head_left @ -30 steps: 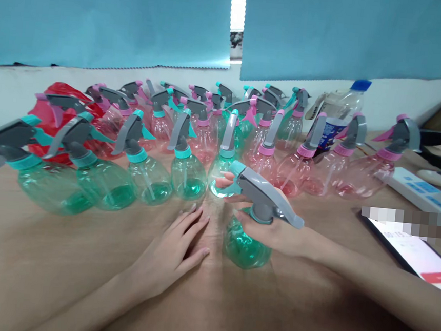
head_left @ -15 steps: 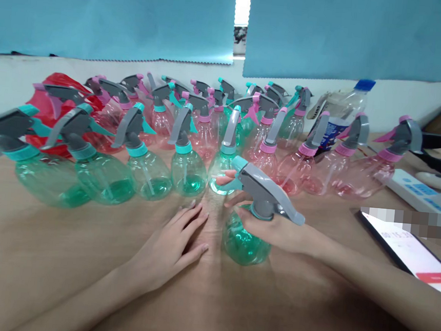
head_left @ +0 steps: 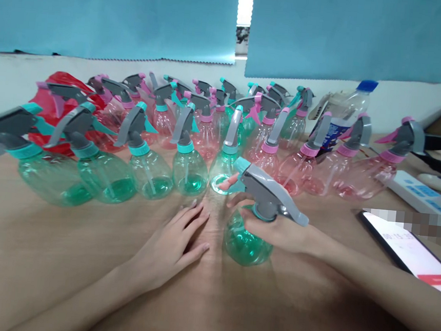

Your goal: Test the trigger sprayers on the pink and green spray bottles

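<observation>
My right hand (head_left: 273,227) is wrapped round the neck of a green spray bottle (head_left: 245,242) that stands on the wooden table (head_left: 43,253) in front of me. Its grey trigger head (head_left: 270,193) has a teal nozzle, and my forefinger reaches along the head toward that nozzle. My left hand (head_left: 173,246) lies flat on the table just left of the bottle, fingers stretched out and holding nothing.
Several green spray bottles (head_left: 147,164) and pink spray bottles (head_left: 332,165) stand in rows behind. A red bag (head_left: 56,105) sits at the far left. A clear water bottle (head_left: 341,114), a white power strip (head_left: 422,191) and a lit phone (head_left: 414,249) lie at the right.
The hands and the held bottle have barely moved; the view has shifted slightly to the left.
</observation>
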Motion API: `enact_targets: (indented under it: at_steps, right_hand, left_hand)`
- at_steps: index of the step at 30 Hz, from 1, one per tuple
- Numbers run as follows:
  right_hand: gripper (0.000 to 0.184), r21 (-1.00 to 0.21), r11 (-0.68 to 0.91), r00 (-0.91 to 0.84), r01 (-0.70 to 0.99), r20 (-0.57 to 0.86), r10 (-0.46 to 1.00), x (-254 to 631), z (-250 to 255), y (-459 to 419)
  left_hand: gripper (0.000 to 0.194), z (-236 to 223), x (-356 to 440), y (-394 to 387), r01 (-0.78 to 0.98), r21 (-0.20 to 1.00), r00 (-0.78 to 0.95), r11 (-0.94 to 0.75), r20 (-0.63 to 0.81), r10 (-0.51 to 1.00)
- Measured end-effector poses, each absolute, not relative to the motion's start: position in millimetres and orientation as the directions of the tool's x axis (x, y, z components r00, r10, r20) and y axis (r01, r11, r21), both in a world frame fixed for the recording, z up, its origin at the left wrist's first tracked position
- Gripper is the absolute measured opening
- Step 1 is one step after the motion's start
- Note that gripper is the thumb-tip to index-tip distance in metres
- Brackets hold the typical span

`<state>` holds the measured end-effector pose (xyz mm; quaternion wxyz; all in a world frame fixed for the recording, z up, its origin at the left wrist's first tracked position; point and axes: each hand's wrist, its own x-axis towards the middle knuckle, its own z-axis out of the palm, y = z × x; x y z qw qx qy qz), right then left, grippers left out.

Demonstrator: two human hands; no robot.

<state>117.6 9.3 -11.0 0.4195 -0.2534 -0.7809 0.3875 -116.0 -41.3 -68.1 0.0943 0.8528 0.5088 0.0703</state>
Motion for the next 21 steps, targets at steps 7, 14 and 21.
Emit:
enact_targets:
  at_steps: [7, 14, 21]
  right_hand:
    - [0.037, -0.799, 0.600, -0.519, 0.045, 0.494, 0.698, 118.3, -11.2, 9.4]
    - [0.029, -0.812, 0.581, -0.493, 0.066, 0.480, 0.726, 116.1, -7.4, 8.9]
    - [0.024, -0.780, 0.624, -0.479, 0.048, 0.530, 0.700, 116.2, -8.4, 8.7]
  left_hand:
    - [0.059, -68.7, -116.8, -41.9, 0.851, 0.231, 0.478, -0.471, 0.026, 0.878]
    - [0.059, -68.8, -116.5, -41.8, 0.862, 0.219, 0.469, -0.458, 0.003, 0.883]
    - [0.057, -66.9, -115.1, -42.4, 0.854, 0.241, 0.469, -0.460, 0.024, 0.883]
